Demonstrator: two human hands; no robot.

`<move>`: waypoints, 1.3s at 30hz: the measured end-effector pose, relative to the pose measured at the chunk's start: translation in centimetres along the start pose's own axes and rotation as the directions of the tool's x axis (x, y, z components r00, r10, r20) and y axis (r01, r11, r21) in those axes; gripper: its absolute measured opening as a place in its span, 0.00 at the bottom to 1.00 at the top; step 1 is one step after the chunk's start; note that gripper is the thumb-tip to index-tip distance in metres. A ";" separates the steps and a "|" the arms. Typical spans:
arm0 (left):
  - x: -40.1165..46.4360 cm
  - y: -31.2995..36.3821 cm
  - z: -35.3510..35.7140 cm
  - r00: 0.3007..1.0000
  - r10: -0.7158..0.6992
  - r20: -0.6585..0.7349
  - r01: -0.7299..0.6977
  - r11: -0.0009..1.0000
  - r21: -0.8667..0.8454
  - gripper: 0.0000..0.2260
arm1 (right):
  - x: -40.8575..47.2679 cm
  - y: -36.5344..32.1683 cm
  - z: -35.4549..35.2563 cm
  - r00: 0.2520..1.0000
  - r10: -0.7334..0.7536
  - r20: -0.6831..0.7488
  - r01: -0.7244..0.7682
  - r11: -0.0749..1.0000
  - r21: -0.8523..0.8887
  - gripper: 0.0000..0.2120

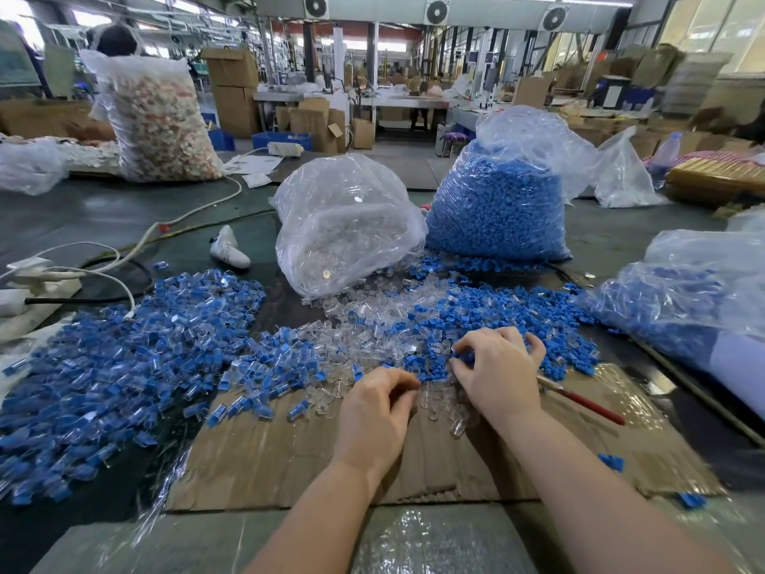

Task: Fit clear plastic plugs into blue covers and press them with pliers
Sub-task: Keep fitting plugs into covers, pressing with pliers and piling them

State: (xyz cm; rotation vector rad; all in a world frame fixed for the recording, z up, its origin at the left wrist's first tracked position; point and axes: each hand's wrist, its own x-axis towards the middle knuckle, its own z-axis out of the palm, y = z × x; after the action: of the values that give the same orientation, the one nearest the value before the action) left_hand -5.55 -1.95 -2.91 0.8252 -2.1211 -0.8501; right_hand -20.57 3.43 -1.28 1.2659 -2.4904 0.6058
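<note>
Loose blue covers [488, 321] and clear plastic plugs [372, 341] lie mixed in a heap on the table. My right hand [496, 370] sits on the heap with curled fingers pinching a blue cover at its fingertips. My left hand [376, 403] is beside it, fingers curled inward near some clear plugs [443, 403]; what it holds is hidden. A red-handled tool, likely the pliers [579, 401], lies on the cardboard [289, 453] to the right of my right hand. A large pile of assembled blue-and-clear pieces [124, 358] covers the left.
A bag of clear plugs [347, 225] and a bag of blue covers [496, 200] stand behind the heap. Another bag of blue parts [683, 300] lies at the right. White cables [82, 263] and a power strip sit at the left. A person works at the far left.
</note>
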 end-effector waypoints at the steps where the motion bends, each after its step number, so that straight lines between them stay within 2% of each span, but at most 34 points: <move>1: 0.0 0.0 0.0 1.000 -0.006 -0.001 0.006 1.000 -0.009 0.06 | -0.4 0.0 -0.2 0.999 -0.023 -0.024 0.024 0.999 0.033 0.06; 4: -0.1 0.2 -0.1 1.000 -0.009 0.008 0.009 1.000 -0.029 0.08 | -1.9 -0.2 -0.8 0.995 -0.083 -0.056 0.092 0.978 0.187 0.04; 7: -0.2 0.3 -0.3 1.000 -0.018 0.008 0.018 0.999 -0.028 0.12 | -3.6 -0.6 -1.2 0.991 -0.083 -0.102 0.111 0.945 0.308 0.06; 13: -0.1 0.3 -0.2 0.995 -0.090 0.035 0.092 0.993 -0.076 0.08 | -5.0 -1.5 -1.1 0.970 -0.063 -0.233 0.162 0.886 0.434 0.06; 19: 0.1 0.0 0.0 0.984 -0.166 0.059 0.174 0.962 -0.208 0.09 | -5.6 -1.6 -0.6 0.986 -0.043 -0.162 0.138 0.762 0.633 0.09; 28: 0.3 0.0 -0.2 0.966 -0.220 0.138 0.255 0.903 -0.346 0.06 | -5.8 -1.9 -0.5 0.969 -0.173 -0.175 0.238 0.835 0.496 0.03; 32: 0.3 -0.1 -0.1 0.957 -0.233 0.173 0.284 0.875 -0.391 0.07 | -5.8 -1.9 -0.4 0.965 -0.196 -0.176 0.257 0.849 0.461 0.03; 39: 0.4 -0.3 -0.1 0.966 -0.203 0.163 0.246 0.914 -0.322 0.07 | -5.7 -1.8 -0.2 0.965 -0.212 -0.157 0.261 0.851 0.457 0.02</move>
State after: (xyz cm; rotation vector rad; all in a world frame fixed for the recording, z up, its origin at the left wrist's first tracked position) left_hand -5.62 -2.46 -2.97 0.8579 -1.9264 -1.3798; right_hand -15.75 6.57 -3.11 1.6312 -2.1201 1.2340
